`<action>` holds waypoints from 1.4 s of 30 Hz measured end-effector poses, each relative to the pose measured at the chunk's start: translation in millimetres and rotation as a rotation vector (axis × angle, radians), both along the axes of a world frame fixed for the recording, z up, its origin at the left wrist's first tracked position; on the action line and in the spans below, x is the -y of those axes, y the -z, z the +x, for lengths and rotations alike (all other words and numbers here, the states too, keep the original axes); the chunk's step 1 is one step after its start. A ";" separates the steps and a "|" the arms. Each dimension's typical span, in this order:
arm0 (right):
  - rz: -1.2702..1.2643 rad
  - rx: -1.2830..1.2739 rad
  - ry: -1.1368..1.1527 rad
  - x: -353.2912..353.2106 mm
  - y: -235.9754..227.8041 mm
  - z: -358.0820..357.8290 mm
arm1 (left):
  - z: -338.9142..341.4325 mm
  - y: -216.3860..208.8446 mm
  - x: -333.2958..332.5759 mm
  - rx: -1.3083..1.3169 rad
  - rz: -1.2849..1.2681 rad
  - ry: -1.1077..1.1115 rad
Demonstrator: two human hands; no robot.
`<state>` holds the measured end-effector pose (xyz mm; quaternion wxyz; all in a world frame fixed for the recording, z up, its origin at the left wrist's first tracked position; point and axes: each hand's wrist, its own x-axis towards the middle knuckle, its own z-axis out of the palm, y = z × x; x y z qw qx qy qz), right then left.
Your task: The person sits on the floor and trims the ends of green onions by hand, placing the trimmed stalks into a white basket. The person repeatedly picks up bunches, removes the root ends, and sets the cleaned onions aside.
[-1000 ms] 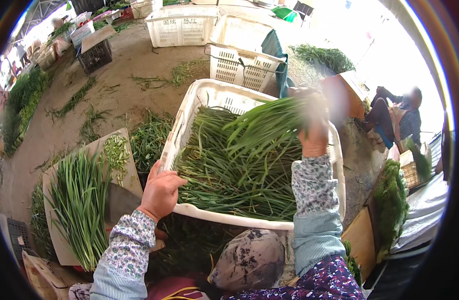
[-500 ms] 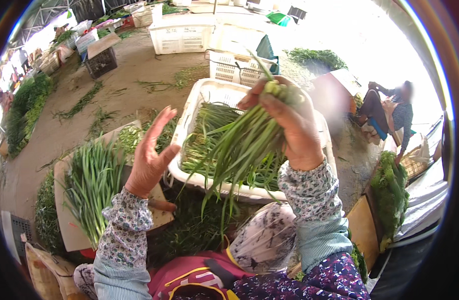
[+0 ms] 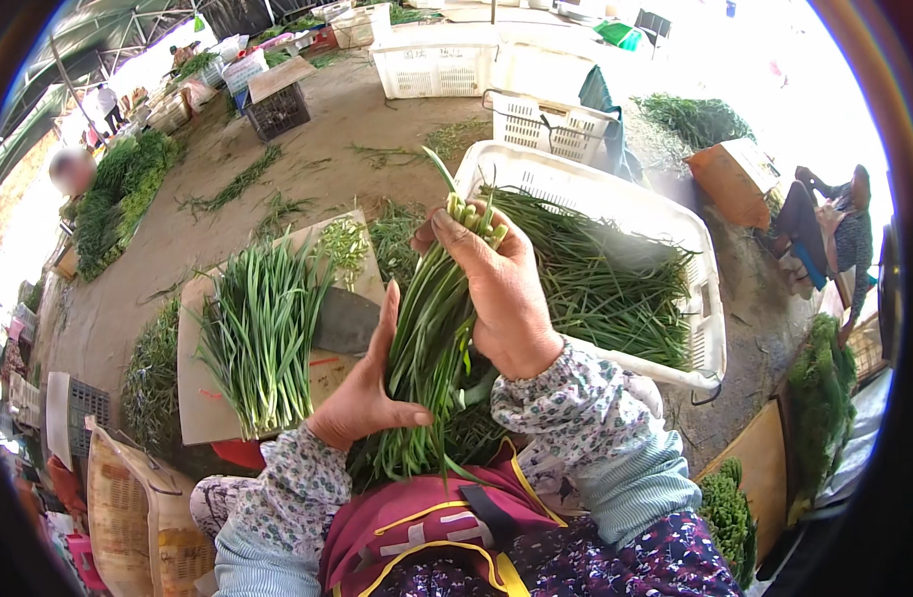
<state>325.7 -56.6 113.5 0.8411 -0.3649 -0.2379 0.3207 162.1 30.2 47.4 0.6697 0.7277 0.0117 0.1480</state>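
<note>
My right hand (image 3: 496, 274) is closed round the pale stem ends of a bunch of garlic chives (image 3: 432, 323), whose long flat leaves hang down toward my lap. Along the left side of those leaves, my left hand (image 3: 372, 393) stands with thumb and fingers spread, its palm toward them. Left of it, a larger pile of chives (image 3: 263, 338) lies on a board (image 3: 200, 398). A broad dark knife blade (image 3: 347, 320) rests flat beside that pile, its handle hidden. To the right, a white plastic crate (image 3: 713, 328) holds more loose chives (image 3: 616, 289).
A second white crate (image 3: 546, 124) stands just beyond the near one. Feathery greens (image 3: 820, 398) lie at the far right, near a seated person (image 3: 824, 234). A tan basket (image 3: 143, 507) is at lower left. Trimmings (image 3: 238, 187) are scattered over the ground.
The bunch has moved from over the crate to its left side, the right hand still gripping it. My left hand has come up against the leaves. The whole view has shifted leftward.
</note>
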 end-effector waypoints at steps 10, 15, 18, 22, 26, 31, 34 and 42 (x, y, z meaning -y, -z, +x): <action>-0.327 -0.099 -0.056 19.3 58.7 -2.3 | -40.8 29.3 -6.8 -0.337 -0.754 0.016; -0.294 -0.052 -0.376 43.8 101.0 5.3 | -66.9 12.2 -26.1 -0.437 -0.939 0.038; -0.345 -0.038 -0.366 49.9 115.9 -1.5 | -82.8 14.9 -29.6 -0.441 -0.956 0.072; -0.311 -0.005 -0.394 50.2 116.5 -17.0 | -106.2 24.3 -13.9 -0.432 -0.996 0.100; -0.267 0.145 -0.438 48.2 117.7 -28.8 | -113.2 24.6 18.5 -0.470 -0.935 0.049; -0.426 0.422 -0.441 50.4 127.2 -35.1 | -111.6 27.0 40.9 -0.642 -0.738 -0.103; -0.435 0.550 -0.371 52.0 135.9 -32.4 | -121.9 34.0 39.3 -0.615 -0.841 -0.131; -0.659 0.763 -0.259 64.5 137.0 2.8 | -147.8 37.4 39.9 -0.531 -0.987 -0.189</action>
